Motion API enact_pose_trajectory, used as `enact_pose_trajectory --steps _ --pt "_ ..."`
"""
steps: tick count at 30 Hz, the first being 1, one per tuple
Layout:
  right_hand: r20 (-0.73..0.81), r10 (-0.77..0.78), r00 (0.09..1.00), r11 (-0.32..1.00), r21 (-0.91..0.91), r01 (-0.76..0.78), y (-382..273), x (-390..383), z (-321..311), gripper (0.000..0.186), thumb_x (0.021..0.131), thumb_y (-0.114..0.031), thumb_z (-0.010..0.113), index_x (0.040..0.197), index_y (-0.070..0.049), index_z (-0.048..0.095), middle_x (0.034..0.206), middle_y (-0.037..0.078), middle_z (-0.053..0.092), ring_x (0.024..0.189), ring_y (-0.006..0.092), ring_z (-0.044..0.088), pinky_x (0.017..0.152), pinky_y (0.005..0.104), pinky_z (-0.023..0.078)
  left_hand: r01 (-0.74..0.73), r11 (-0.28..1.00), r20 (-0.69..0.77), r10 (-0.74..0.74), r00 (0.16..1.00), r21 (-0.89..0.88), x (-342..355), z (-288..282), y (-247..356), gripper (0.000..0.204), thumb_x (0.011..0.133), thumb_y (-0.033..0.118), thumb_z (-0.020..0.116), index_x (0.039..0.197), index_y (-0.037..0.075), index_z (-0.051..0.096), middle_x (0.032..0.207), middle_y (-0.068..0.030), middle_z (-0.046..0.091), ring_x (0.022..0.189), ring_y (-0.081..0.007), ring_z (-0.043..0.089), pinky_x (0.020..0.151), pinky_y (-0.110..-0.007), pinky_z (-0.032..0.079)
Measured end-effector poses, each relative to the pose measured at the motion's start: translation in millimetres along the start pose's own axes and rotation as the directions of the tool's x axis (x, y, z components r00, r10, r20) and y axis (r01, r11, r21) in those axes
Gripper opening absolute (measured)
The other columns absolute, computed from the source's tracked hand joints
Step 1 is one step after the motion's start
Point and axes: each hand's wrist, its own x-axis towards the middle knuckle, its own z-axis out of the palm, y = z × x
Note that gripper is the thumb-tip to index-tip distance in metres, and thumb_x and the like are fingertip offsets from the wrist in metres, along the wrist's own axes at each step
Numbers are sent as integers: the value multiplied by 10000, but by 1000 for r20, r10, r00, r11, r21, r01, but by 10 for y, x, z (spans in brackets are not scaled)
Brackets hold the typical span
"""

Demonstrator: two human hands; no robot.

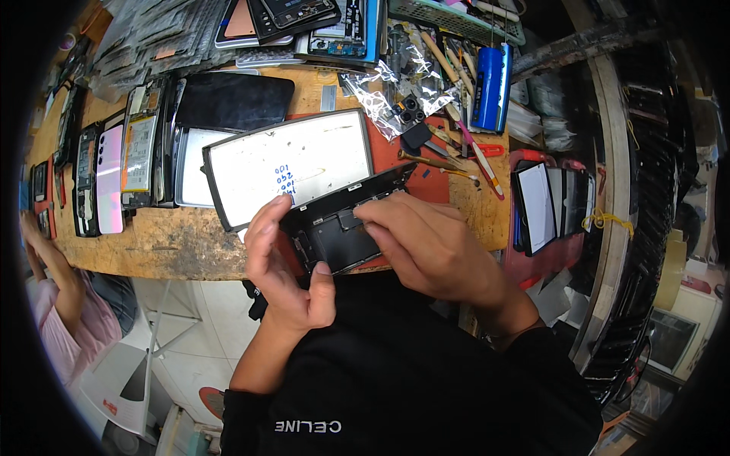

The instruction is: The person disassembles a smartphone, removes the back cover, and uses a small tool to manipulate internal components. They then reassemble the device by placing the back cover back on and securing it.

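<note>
Near the table's front edge, my left hand (289, 292) is closed around the left end of an opened black phone (338, 247), thumb at its near edge and fingers behind. One black half of the phone lies flat, while the other stands tilted up along its far side. Over the right part of the phone, my right hand (433, 239) has thumb and forefinger pinched together at the inside. A small dark part shows by those fingertips; whether they grip it is hidden.
Behind the phone lies a white dark-rimmed panel (258, 163) on an orange mat (430, 190). Tools, a pink-handled brush (475, 144) and a blue cylinder (492, 91) are at the right. Phones (236, 99) crowd the left. Another person's arm (57, 277) is at far left.
</note>
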Motion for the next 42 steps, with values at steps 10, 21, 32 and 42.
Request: enact_pose_trajectory --steps 10,21,32,42 --pt "90 -25 996 999 -40 29 -26 52 21 435 847 23 740 1271 37 646 969 143 654 841 314 714 734 427 581 43 979 -64 -56 996 -200 -91 -6 -81 827 805 -11 573 1578 -8 280 1525 -367 483 1436 -446 524 1276 -570 351" --pt "341 13 940 965 -250 77 -210 189 -141 326 939 -134 747 1229 8 705 922 78 614 795 243 634 713 385 473 -27 954 8 26 1000 298 -9 -7 26 232 690 -48 614 881 28 723 1424 -235 569 1310 -406 564 1095 -464 508" --pt "430 30 902 939 -321 122 -248 197 -173 429 908 -165 782 1296 7 716 933 56 636 760 226 629 673 377 464 -69 945 -7 75 997 321 -17 40 -25 176 705 24 704 865 88 737 1365 -199 594 1240 -377 605 1046 -445 519" --pt "259 94 961 990 73 -117 -304 334 -369 426 904 48 726 1326 49 672 976 117 722 841 244 746 791 378 603 -104 940 -42 124 991 324 -49 44 -14 49 835 118 731 884 122 731 1295 -133 630 1169 -342 627 982 -451 541"
